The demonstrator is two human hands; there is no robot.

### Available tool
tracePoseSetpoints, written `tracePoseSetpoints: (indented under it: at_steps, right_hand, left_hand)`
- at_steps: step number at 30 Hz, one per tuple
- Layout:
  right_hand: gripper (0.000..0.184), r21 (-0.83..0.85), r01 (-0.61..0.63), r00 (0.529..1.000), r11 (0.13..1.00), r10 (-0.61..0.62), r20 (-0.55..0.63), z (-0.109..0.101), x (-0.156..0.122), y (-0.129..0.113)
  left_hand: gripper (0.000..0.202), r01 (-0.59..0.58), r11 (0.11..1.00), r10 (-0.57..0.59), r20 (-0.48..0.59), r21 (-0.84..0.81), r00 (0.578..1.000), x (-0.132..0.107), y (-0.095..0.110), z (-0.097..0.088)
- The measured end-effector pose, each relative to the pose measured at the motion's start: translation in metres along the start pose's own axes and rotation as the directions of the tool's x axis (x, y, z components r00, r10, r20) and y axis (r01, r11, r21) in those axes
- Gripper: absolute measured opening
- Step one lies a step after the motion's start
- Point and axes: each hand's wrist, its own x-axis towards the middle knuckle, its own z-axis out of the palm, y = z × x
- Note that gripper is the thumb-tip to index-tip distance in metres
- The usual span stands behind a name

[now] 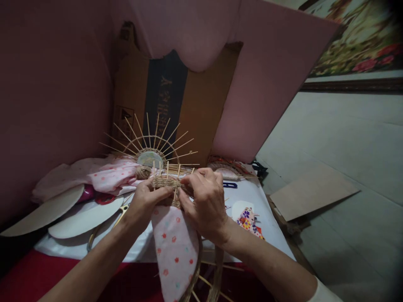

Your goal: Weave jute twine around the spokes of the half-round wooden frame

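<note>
A small woven basketwork piece (165, 182) of twisted straw-coloured cord, with thin sticks standing up from it, is between my two hands. My left hand (143, 201) grips its left end, thumb across the front. At its right end, the fingers of my right hand (206, 201) are pinched together on the cord weave. Below hangs a white cloth piece (176, 251) with small red flowers, joining the weave near my fingers. A curved woven band (215, 272) with sticks hangs beneath my right hand. What lies inside my right fingers is partly hidden.
Behind stands a round mirror (150, 158) with sticks radiating from it, near a cord ball (143, 172). White oval boards (86, 220), scissors (123, 213) and spotted cloth (110, 176) lie left. A floral scrap (248, 220) and blue cutter (230, 185) lie right. Cardboard (201, 109) leans behind.
</note>
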Motion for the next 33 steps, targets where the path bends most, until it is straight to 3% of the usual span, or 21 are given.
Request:
tracePoseSetpoints:
  at_steps: [7,33]
  right_hand:
    - [0.006,-0.008,0.008,1.000,1.000,-0.008,0.016,-0.0026,0.0005,-0.0017]
    - [0.010,0.003,-0.023,1.000,1.000,0.023,-0.018,-0.0043,0.0015,-0.0042]
  left_hand:
    - [0.025,0.043,0.999,-0.043,0.006,0.024,0.999,0.0034,0.0002,-0.0039]
    - [0.015,-0.007,1.000,0.007,0.056,0.012,0.998,0.0048,-0.0051,-0.0043]
